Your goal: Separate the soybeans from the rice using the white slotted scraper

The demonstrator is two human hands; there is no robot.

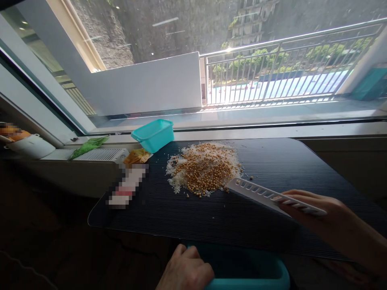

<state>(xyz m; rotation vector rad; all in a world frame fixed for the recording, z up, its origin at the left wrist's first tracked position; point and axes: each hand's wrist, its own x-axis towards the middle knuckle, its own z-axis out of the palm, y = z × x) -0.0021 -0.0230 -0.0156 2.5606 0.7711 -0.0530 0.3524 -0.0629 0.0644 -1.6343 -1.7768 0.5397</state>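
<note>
A heap of yellow beans mixed with white rice (204, 167) lies on a dark ribbed mat (272, 169). My right hand (314, 209) grips a white slotted tray (266, 194) by its near end; the tray's far end touches the right lower edge of the heap. My left hand (185, 269) rests on the rim of a teal container (256, 276) held below the mat's near edge. A second teal tub (154, 135) stands behind the heap near the window sill.
A blurred pink and white item (127, 187) lies on the mat's left side. A yellow packet (136, 156), a green cloth (89, 146) and a white grille (99, 155) sit along the sill. The window with a balcony railing (287, 68) is beyond.
</note>
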